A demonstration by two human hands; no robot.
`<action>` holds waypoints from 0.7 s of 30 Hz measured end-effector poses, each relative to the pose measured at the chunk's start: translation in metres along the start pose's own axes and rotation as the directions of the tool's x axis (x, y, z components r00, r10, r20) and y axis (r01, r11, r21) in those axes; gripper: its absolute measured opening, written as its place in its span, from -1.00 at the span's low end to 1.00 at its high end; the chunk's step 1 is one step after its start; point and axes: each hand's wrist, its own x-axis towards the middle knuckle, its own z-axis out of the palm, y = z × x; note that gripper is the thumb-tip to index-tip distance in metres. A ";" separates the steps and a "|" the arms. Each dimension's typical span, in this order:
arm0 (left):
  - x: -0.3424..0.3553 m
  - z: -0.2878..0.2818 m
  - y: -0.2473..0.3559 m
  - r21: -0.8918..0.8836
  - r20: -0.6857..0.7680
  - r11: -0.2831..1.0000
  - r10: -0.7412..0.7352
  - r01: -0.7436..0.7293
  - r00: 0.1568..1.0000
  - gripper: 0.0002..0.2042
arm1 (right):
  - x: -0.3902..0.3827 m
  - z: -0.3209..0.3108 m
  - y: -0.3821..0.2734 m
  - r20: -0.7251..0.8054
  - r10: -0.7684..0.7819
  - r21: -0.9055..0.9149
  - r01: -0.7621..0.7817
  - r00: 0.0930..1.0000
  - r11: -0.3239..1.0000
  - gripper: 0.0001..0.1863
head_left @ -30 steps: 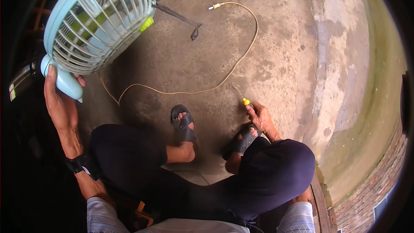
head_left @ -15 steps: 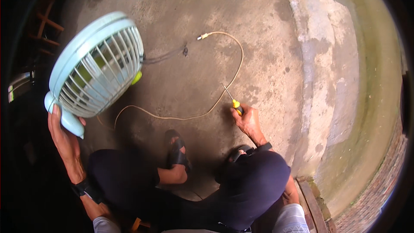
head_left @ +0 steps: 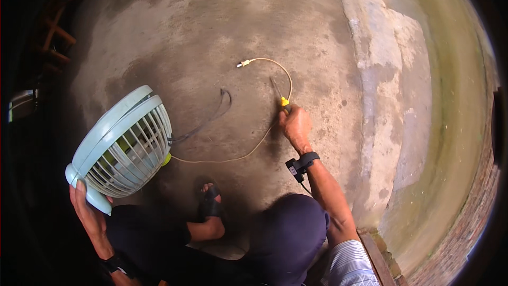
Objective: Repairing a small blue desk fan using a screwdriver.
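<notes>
My left hand (head_left: 87,209) is wrapped round the rounded end of a light-blue fan (head_left: 108,127), which is tilted on its side at the left. White grille bars and a yellow-green part show on the fan. In my right hand (head_left: 296,126) is a screwdriver (head_left: 285,101) with a yellow and black handle, its thin shaft aimed away from me over the floor. A beige power cord (head_left: 227,160) runs from near the fan, behind my right hand, to a plug (head_left: 243,64) beyond the screwdriver. Dark wires (head_left: 203,123) trail out of the fan's grille.
Stained concrete floor (head_left: 222,16) stretches ahead, with a rough raised strip (head_left: 383,63) along the right and greenish ground (head_left: 444,100) past it. A wooden frame (head_left: 57,37) stands in shadow at the far left. My sandalled foot (head_left: 210,201) is just below the cord.
The fan now sits lower in view, still in my left hand. My right hand has reached farther forward with the screwdriver, and more of the right forearm shows. The plug appears slightly lower.
</notes>
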 end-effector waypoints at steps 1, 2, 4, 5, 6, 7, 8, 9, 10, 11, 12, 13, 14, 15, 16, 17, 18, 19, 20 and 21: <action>-0.001 0.000 0.000 0.004 -0.006 1.000 -0.002 0.002 1.000 -0.53 | 0.000 0.000 -0.001 0.006 -0.004 0.001 0.004 1.000 1.000 -0.68; -0.002 -0.001 -0.001 0.007 -0.022 1.000 0.000 0.000 1.000 -0.53 | 0.000 0.001 -0.002 0.005 0.012 0.030 -0.012 1.000 0.999 -0.67; -0.003 0.000 -0.001 0.013 -0.040 1.000 0.003 -0.002 0.999 -0.53 | -0.001 0.005 -0.001 -0.036 -0.024 0.088 0.027 0.999 0.996 -0.67; -0.003 0.001 0.000 0.014 -0.059 1.000 -0.002 0.003 0.998 -0.53 | -0.006 0.007 0.002 -0.033 -0.025 0.091 0.028 0.999 0.995 -0.67; -0.003 0.002 0.000 0.016 -0.077 1.000 -0.006 0.007 0.997 -0.53 | -0.015 0.009 0.007 0.016 -0.074 0.167 0.070 0.997 0.983 -0.68; -0.003 0.001 0.000 0.022 -0.084 1.000 -0.007 0.009 0.996 -0.53 | -0.026 0.008 0.007 0.068 -0.129 0.244 0.109 0.989 0.963 -0.70; -0.004 0.000 0.000 0.019 -0.054 1.000 -0.007 0.008 0.999 -0.53 | -0.041 0.005 0.004 0.114 -0.170 0.341 0.122 0.979 0.932 -0.73; -0.005 -0.002 0.000 0.016 -0.023 1.000 -0.006 0.007 1.000 -0.53 | -0.054 0.009 0.009 0.149 -0.261 0.329 0.201 0.954 0.923 -0.73; -0.005 -0.002 0.001 0.018 -0.022 1.000 -0.004 0.004 1.000 -0.53 | -0.068 0.010 0.012 0.186 -0.325 0.320 0.255 0.927 0.912 -0.73; -0.005 -0.002 0.001 0.020 -0.028 1.000 -0.005 0.005 1.000 -0.53 | -0.080 0.011 0.014 0.221 -0.386 0.311 0.311 0.895 0.898 -0.73; -0.004 -0.002 0.001 0.022 -0.033 1.000 -0.006 0.007 0.999 -0.53 | -0.090 0.014 0.016 0.263 -0.447 0.315 0.362 0.855 0.878 -0.72; -0.004 0.000 0.001 0.019 -0.029 1.000 -0.005 0.005 1.000 -0.53 | -0.099 0.016 0.018 0.302 -0.501 0.317 0.410 0.811 0.855 -0.71; -0.003 0.001 0.001 0.019 -0.023 1.000 -0.003 0.003 1.000 -0.53 | -0.107 0.016 0.017 0.353 -0.517 0.326 0.416 0.780 0.849 -0.70; -0.003 0.004 0.002 0.019 -0.016 1.000 -0.001 0.001 1.000 -0.53 | -0.115 0.017 0.018 0.383 -0.535 0.305 0.444 0.753 0.843 -0.69; -0.001 0.006 0.002 0.020 -0.012 1.000 0.000 0.000 1.000 -0.53 | -0.121 0.019 0.019 0.393 -0.551 0.303 0.462 0.736 0.834 -0.69; 0.000 0.010 0.001 0.020 -0.027 1.000 0.002 -0.001 1.000 -0.53 | -0.126 0.022 0.022 0.404 -0.565 0.302 0.478 0.719 0.825 -0.68; 0.002 0.013 0.001 0.021 -0.041 1.000 0.003 -0.002 0.999 -0.53 | -0.130 0.025 0.025 0.404 -0.562 0.303 0.474 0.722 0.827 -0.68; 0.002 0.011 0.001 0.014 -0.042 1.000 0.008 -0.008 0.999 -0.53 | -0.135 0.027 0.026 0.412 -0.571 0.294 0.490 0.710 0.821 -0.67; 0.002 0.008 0.002 0.008 -0.037 1.000 0.017 -0.017 0.999 -0.54 | -0.139 0.028 0.027 0.421 -0.581 0.284 0.506 0.697 0.814 -0.66; 0.002 0.005 0.003 0.002 -0.035 1.000 0.026 -0.026 0.999 -0.54 | -0.142 0.028 0.029 0.416 -0.585 0.280 0.514 0.696 0.811 -0.66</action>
